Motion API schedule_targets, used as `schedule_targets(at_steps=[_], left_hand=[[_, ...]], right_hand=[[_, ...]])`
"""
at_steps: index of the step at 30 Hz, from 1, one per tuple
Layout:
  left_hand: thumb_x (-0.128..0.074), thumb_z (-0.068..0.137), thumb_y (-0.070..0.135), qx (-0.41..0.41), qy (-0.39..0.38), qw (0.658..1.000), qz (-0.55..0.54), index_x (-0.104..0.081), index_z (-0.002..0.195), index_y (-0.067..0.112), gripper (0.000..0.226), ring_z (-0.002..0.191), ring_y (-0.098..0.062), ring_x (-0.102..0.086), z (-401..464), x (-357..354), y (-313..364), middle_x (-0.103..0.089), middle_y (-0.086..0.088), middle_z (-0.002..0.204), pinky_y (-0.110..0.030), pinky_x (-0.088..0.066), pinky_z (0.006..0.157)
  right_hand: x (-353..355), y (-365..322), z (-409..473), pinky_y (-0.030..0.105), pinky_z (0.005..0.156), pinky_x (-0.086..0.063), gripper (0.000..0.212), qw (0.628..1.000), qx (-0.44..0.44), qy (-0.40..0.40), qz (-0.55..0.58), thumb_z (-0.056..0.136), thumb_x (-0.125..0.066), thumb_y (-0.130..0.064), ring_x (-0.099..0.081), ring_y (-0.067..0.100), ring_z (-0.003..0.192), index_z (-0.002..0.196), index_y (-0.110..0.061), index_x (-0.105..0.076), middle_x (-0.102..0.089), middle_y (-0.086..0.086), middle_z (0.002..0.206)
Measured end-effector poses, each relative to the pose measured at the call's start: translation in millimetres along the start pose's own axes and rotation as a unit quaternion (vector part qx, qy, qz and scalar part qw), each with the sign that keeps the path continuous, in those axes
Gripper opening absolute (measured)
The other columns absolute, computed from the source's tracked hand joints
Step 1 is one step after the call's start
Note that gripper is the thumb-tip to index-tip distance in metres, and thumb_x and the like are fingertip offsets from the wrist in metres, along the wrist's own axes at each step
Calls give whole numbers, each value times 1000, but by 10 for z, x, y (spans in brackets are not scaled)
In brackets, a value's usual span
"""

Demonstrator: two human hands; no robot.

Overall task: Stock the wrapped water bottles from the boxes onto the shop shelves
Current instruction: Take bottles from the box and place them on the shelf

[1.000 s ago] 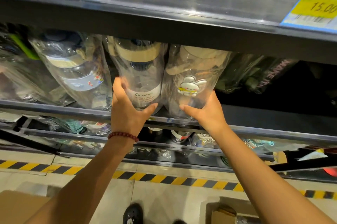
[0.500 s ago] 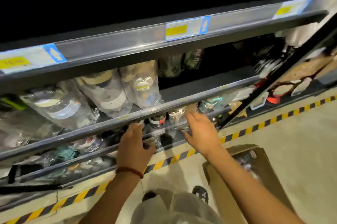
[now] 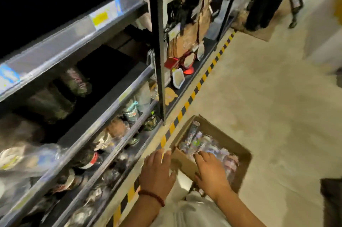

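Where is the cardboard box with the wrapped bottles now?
The cardboard box sits on the floor, lower right, beside the striped line, under the right hand.

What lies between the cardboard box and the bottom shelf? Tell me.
In the head view, a strip of floor with yellow-and-black hazard tape runs between the cardboard box and the bottom shelf. The left hand hovers over that strip.

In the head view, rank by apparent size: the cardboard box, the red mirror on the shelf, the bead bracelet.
1. Cardboard box, largest by far.
2. Red mirror.
3. Bead bracelet, smallest.
The mirror sits farther from the camera, so its lead over the bracelet is unsure.
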State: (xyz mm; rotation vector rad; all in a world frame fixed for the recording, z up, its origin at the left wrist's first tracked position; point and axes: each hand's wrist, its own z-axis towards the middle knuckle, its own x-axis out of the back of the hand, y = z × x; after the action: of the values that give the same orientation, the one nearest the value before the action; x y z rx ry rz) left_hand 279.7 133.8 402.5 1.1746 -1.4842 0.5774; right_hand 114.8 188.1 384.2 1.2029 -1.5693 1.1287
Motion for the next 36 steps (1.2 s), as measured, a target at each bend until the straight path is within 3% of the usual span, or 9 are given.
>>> schedule_targets(at_steps=[4,10,16,19,22,24,27,31,36], left_hand=[[-45,92,45,-39,-14,999,12,-23,146,27,61,141,-17,-20,512,-46,471,-22,3,153,-31,-18,115],[-71,74,48,-52,-28,998,19,-48,133,20,69,126,-18,-46,1177,-161,1113,-49,2,135,-29,-36,106],[-53,89,45,-42,-115,992,-21,-28,145,23,65,137,-13,-28,1815,-539,1343,-31,5,149,-25,-24,111],[-54,89,44,-28,-163,986,-14,-27,145,22,66,136,-15,-29,2212,-822,1337,-32,3,148,-27,-26,110],[-57,87,42,11,-208,978,-24,-28,146,21,69,134,-18,-32,2590,-1251,1266,-33,2,148,-29,-28,110],[-62,83,41,30,-224,974,-33,-32,144,20,71,132,-20,-36,2807,-1615,1166,-37,0,146,-31,-32,108],[-68,79,42,56,-250,966,-30,-37,142,19,74,127,-23,-43,3114,-2215,957,-44,-3,140,-36,-40,103],[-70,78,39,61,-271,961,-17,-38,140,21,72,123,-25,-47,3468,-3009,678,-47,-5,136,-38,-43,100],[-76,72,37,84,-239,967,-9,-38,137,13,79,119,-32,-49,3899,-3990,381,-48,-13,134,-43,-46,96]], right_hand=[[125,564,170,27,43,-47,63,999,-48,-9,24,22,-87,-31,-63,20,63,82,-19,-69,-64,-1,77],[71,1354,354,33,48,-50,47,991,-121,18,56,38,-82,-21,-62,25,68,83,-16,-68,-62,2,77],[-161,1724,643,30,47,-49,42,976,-186,-4,110,44,-82,-15,-64,24,67,84,-15,-69,-65,2,77],[-519,1842,855,37,57,-55,45,960,-231,-46,151,55,-78,-14,-66,28,82,99,-13,-69,-66,5,91],[-938,1936,1094,37,86,-47,44,942,-266,-88,183,79,-57,-15,-54,28,110,124,-16,-55,-58,4,119],[-1272,2000,1254,35,85,-47,44,932,-290,-97,196,79,-57,-12,-54,28,109,123,-15,-55,-58,4,117],[-1950,2106,1464,34,62,-55,42,912,-315,-97,245,55,-72,-3,-65,32,78,96,-7,-68,-66,9,88],[-2756,2327,1700,34,91,-47,44,882,-360,-151,263,83,-57,-17,-50,24,114,126,-17,-51,-55,3,124],[-3797,2606,2008,33,96,-42,47,853,-396,-169,295,89,-56,-29,-45,23,121,133,-15,-43,-47,5,131]])
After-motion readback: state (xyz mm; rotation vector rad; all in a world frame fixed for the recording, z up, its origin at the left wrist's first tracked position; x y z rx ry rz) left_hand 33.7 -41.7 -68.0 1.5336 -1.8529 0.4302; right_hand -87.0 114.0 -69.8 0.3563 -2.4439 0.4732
